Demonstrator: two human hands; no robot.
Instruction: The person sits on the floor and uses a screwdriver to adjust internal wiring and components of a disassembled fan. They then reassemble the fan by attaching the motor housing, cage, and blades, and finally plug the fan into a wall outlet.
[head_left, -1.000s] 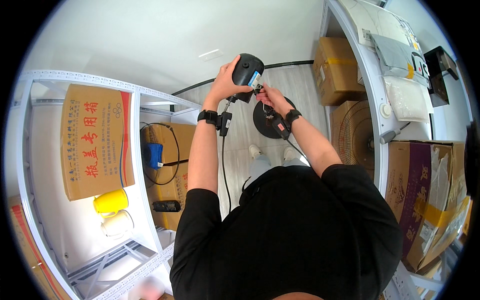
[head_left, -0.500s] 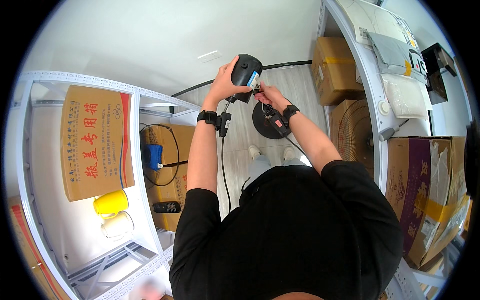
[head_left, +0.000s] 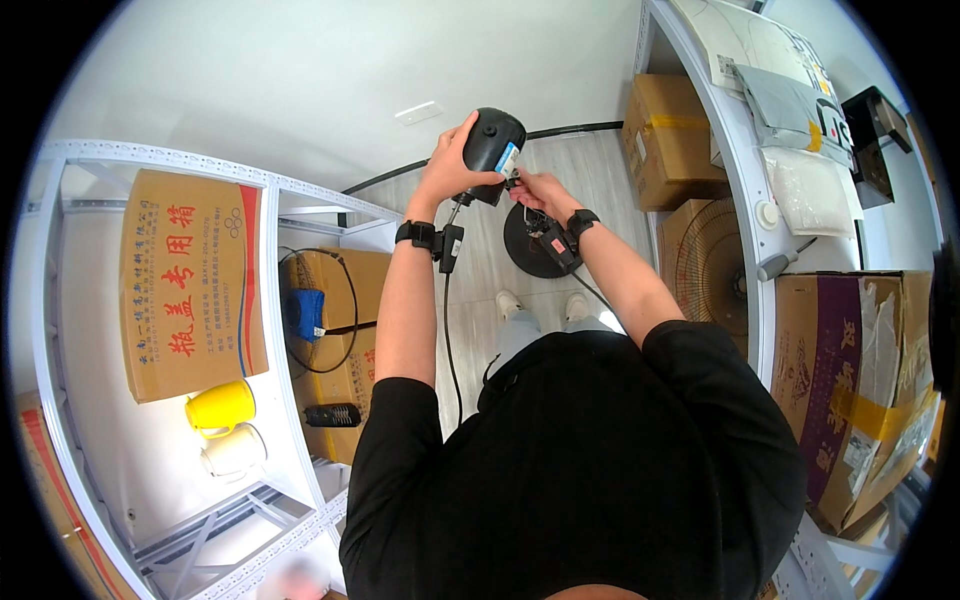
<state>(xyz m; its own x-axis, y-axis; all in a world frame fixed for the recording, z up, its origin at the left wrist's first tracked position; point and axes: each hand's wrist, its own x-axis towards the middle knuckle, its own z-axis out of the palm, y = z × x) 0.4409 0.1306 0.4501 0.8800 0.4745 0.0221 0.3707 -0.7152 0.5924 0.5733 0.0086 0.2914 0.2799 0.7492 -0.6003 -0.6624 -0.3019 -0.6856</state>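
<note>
The black motor housing [head_left: 490,143] of a stand fan is held up in front of me, with a blue-and-white label on its side. My left hand [head_left: 450,165] wraps round its left side, thumb across the front. A bare metal shaft [head_left: 457,212] sticks out below that hand. My right hand [head_left: 543,192] is closed at the housing's lower right, fingertips pinched at a small dark part [head_left: 514,181] whose kind I cannot make out. Below it the round black fan base [head_left: 528,245] stands on the floor.
Left, a metal rack [head_left: 280,240] holds a large carton [head_left: 195,290], a yellow jug [head_left: 222,407] and a white one. Beside it, a black fan grille ring [head_left: 355,340] lies on cartons. Right, a shelf holds a wire fan guard [head_left: 705,265], cartons and a screwdriver [head_left: 785,260].
Almost nothing differs. My right fingers have shifted very slightly at the housing's lower right; the left hand keeps its hold.
</note>
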